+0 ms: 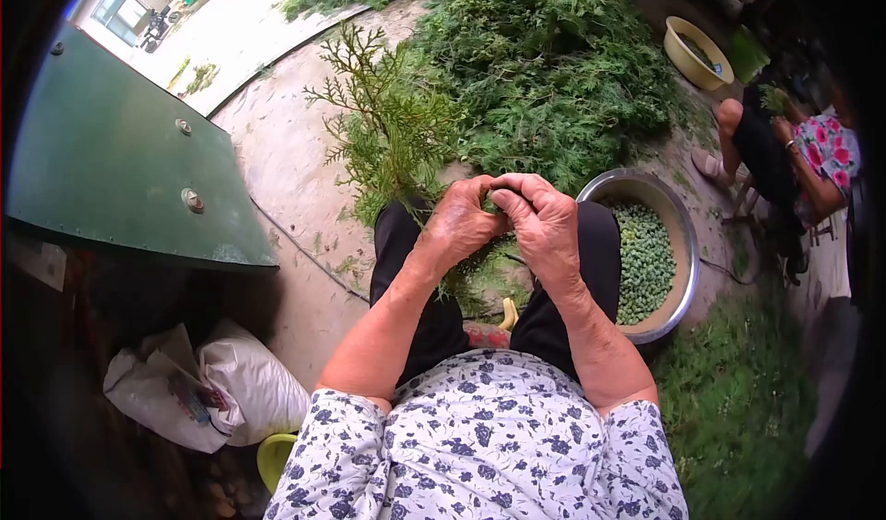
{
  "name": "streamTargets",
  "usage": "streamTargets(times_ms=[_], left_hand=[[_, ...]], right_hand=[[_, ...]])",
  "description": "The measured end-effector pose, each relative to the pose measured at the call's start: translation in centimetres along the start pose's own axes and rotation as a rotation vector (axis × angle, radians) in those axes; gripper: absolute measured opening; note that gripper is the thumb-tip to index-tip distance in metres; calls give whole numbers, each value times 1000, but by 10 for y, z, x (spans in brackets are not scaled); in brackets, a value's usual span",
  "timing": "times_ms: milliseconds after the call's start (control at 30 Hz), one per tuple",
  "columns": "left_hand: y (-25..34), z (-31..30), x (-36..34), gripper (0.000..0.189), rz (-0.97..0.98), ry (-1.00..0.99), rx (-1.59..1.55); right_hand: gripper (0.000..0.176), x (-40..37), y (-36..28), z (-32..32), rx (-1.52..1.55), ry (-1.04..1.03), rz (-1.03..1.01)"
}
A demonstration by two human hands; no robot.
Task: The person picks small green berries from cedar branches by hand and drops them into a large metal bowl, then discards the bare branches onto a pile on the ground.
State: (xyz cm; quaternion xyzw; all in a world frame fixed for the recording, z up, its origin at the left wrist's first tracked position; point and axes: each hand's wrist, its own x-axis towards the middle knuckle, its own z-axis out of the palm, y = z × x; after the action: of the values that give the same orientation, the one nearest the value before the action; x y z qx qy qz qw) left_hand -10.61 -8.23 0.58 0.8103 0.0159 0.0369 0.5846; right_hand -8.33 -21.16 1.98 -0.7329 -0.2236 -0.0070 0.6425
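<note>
A leafy evergreen branch point(392, 119) rises from my left hand point(461, 217), whose fingers are closed round its stem over my lap. My right hand point(540, 220) meets it at the fingertips, thumb and forefinger pinched together at the sprig; what lies between them is too small to make out. Beside my right knee stands a metal basin point(688, 271) holding many small green seed cones point(643, 262). A large heap of green branches point(563, 68) lies on the ground in front of my hands.
A green metal panel point(120, 151) juts in at the left, above a white sack point(245, 382) and a yellow-green bowl point(273, 460). Another person point(812, 165) sits at the right, near a cream basin point(692, 63). More greenery point(734, 409) lies at the lower right.
</note>
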Motion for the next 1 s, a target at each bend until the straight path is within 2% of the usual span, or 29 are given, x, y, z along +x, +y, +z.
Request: streamTargets(times_ms=[33, 100, 167, 233, 267, 367, 400, 433, 467, 533, 667, 733, 767, 833, 867, 933, 1000], left_hand=[[-3, -1, -1, 26, 1, 4, -2], [-1, -4, -6, 29, -23, 79, 17], [2, -8, -10, 27, -5, 111, 14], [13, -16, -18, 24, -87, 75, 252], [6, -17, -21, 22, -38, 108, 84], [5, -18, -27, 20, 24, 108, 21], [1, -18, -28, 18, 35, 128, 46], [-3, -19, -29, 18, 34, 130, 46], [-6, -21, -30, 18, -27, 125, -60], [-4, -25, -32, 19, -100, 135, -187], [-6, -26, -33, 22, -141, 122, -121], [-4, -25, -33, 25, -89, 135, 101], [-3, -24, -33, 25, -90, 134, 100], [-2, -21, -33, 25, 65, 166, 111], [-4, -19, -34, 25, 66, 165, 110], [-7, -18, -35, 26, 176, 184, 196], [-6, -20, -34, 26, 135, 155, 196]], right_hand=[[13, 1, 3, 0, -1, -3, -2], [11, 0, 9, -1, 234, -18, 219], [11, 0, 9, -3, 260, -26, 254], [11, -1, 8, -3, 390, 1, 340], [11, -1, 7, -2, 390, -1, 341], [12, -1, 8, -1, 509, -17, 437], [12, -1, 12, -1, 666, -40, 486], [13, 0, 17, -1, 824, -62, 534], [13, 2, 22, -3, 824, -64, 535], [13, 6, 26, -7, 1038, -77, 516], [13, 6, -2, -5, 923, -50, 515], [16, 6, -10, -7, 791, -111, 483], [16, 6, -8, -8, 791, -110, 485], [18, 6, -3, -12, 667, -263, 425], [18, 7, -3, -11, 666, -261, 425], [18, 7, -6, -7, 372, -312, 391], [17, 6, 4, -6, 335, -328, 329]])
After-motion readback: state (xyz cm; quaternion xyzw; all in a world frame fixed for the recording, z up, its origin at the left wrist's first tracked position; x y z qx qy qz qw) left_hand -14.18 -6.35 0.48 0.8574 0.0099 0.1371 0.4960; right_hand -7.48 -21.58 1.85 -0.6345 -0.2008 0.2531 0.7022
